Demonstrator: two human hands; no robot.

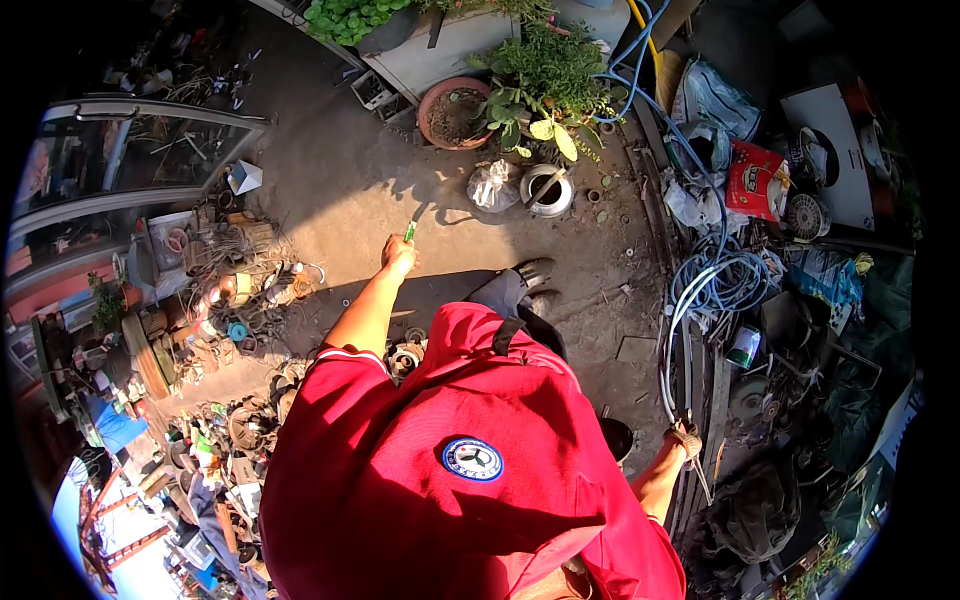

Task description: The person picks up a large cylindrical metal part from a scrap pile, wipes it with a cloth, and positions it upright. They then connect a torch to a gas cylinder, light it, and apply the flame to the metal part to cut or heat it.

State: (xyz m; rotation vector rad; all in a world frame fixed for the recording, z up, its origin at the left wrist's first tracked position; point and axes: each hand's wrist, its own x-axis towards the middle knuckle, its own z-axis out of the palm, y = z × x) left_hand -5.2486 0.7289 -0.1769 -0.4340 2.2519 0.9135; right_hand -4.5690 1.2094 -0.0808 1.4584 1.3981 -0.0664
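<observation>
My left arm reaches forward over the concrete ground, and my left hand is closed on a small bright green object whose kind is too small to make out. Out to the right side, my right hand is closed around the end of a pale blue-white hose. Brass-coloured metal shows just above the fingers, and a thin rod sticks out below the hand. From there the hose bends up to a loose coil.
A terracotta plant pot, a plastic bag and a round metal pot stand ahead. Piled scrap covers the left. Bags, a red package and metal rails line the right. A framed glass panel lies far left.
</observation>
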